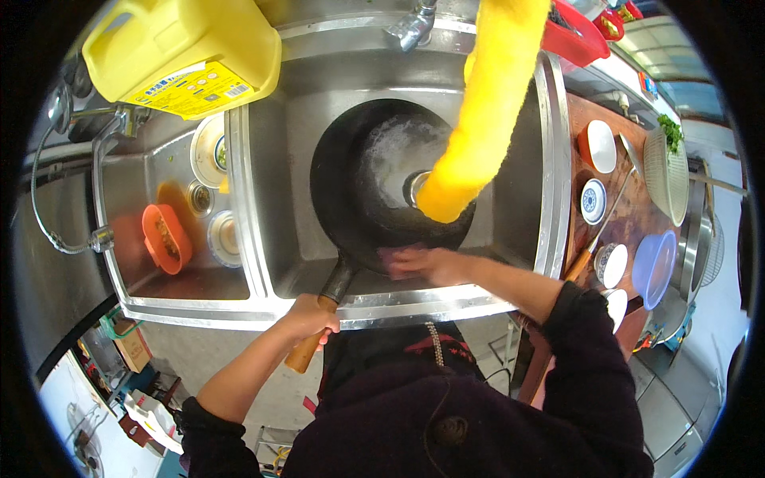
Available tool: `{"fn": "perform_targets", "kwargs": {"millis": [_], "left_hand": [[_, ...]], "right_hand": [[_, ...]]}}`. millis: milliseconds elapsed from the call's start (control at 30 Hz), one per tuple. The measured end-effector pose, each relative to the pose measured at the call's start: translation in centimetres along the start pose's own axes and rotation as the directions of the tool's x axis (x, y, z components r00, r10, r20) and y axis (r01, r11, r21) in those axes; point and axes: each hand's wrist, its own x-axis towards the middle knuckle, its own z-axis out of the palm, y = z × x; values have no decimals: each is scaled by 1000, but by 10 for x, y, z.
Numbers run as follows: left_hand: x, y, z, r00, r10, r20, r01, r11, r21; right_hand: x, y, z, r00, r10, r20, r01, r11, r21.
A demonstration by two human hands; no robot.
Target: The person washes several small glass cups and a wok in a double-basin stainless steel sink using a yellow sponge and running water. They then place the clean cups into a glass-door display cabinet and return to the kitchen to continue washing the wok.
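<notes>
My left hand [311,319] is closed around the wooden handle of a black wok [340,173], which rests in the large basin of a steel sink [287,119]. At the wok's near rim is my right hand [433,266], blurred, with a reddish, blurred thing at its fingertips, seemingly a cloth or pad. Whitish, wet-looking marks cover part of the wok's inside. A fuzzy yellow tube-shaped thing [490,113] hangs over the wok from the top and hides part of it; a round metal piece shows at its lower end.
A yellow plastic jug [185,54] stands at the upper left. The left basin holds an orange basket [166,239] and dishes. Behind the wok is a faucet [416,27]. Bowls, a wood-handled spatula [597,236], a blue plastic basin [654,269] and a colander [666,173] sit on the right counter.
</notes>
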Motion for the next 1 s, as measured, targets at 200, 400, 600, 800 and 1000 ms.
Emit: {"fn": "perform_targets", "kwargs": {"millis": [200,400,600,800,1000], "left_hand": [[1,1,5,999,38,34,-37,999,-27],[2,-1,5,1000,17,27,-16,999,-42],[3,-3,5,997,64,45,-62,997,-48],[6,-4,5,987,87,134,-71,990,-121],[5,-6,1,984,51,172,-30,992,-120]], "right_hand": [[29,68,-64,888,413,-201,-437,624,-648],[116,57,12,957,31,-290,-86,980,-178],[52,90,-67,918,235,-321,-386,722,-575],[216,22,-59,671,-296,-680,-248,775,-581],[143,-50,-5,945,-308,-110,303,951,-55]]}}
